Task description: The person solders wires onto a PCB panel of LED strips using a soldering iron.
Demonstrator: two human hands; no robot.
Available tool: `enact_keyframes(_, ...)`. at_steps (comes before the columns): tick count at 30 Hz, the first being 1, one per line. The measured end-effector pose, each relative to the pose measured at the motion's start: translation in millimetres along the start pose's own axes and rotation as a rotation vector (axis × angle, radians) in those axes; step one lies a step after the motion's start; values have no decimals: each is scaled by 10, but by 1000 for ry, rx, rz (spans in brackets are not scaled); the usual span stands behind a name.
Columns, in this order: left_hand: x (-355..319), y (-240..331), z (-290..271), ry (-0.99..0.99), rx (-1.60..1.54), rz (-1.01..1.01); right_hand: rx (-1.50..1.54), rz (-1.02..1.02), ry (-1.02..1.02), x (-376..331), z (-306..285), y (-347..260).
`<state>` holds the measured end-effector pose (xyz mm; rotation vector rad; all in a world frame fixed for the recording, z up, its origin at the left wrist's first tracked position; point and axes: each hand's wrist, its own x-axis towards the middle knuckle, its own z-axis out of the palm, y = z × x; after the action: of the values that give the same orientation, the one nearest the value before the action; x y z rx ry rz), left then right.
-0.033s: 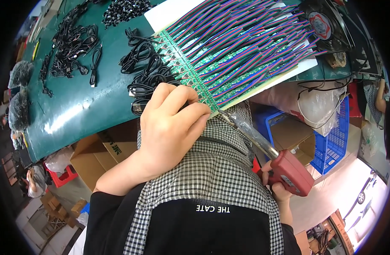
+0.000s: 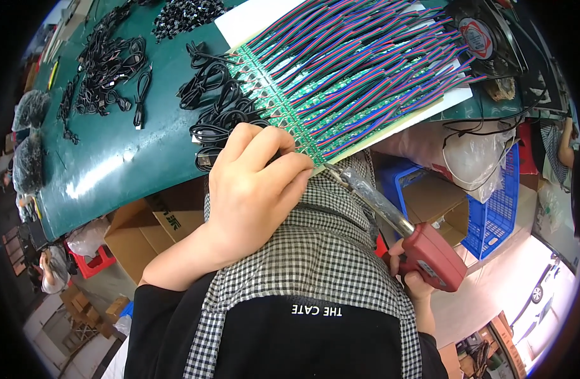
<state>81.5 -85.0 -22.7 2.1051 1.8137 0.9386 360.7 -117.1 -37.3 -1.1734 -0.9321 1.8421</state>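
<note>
Both your hands are closed: left hand (image 2: 255, 183) pinches at the green circuit-board strip (image 2: 283, 117) with red-blue-green wires, right hand (image 2: 411, 278) grips the red-handled soldering iron (image 2: 403, 230).

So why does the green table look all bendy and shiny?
In the head view, the fisheye lens curves the green table edge and leaves black corners; overhead light makes a pale glare patch on it; the left hand and soldering iron look sharp, not blurred.

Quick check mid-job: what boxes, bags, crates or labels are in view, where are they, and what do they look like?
Cardboard box: under the bench edge, left; brown, open.
Cardboard box: right, by the crate; brown, open.
Plastic crate: right; blue lattice.
Plastic bag: above the crate; clear, crumpled.
Round label: on the black fan, top right; red and white.
</note>
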Motion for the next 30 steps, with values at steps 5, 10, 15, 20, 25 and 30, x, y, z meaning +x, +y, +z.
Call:
enact_keyframes(5,98,84,-51,-103,44,-25,-58,21,-22,2,-31,-3)
enact_keyframes(10,166,99,-134,-214,75,-37,-154,-5,-39,0,-52,17)
enact_keyframes(15,241,115,-163,-321,104,-31,-227,-83,-29,-92,-224,160)
enact_keyframes(20,345,117,-169,-399,94,20,-241,-92,-65,-93,-275,170)
enact_keyframes(25,372,124,-158,-440,184,92,-680,-212,-144,-130,-487,289)
enact_keyframes(30,410,153,-159,-477,254,131,-417,-122,-148,-91,-452,275)
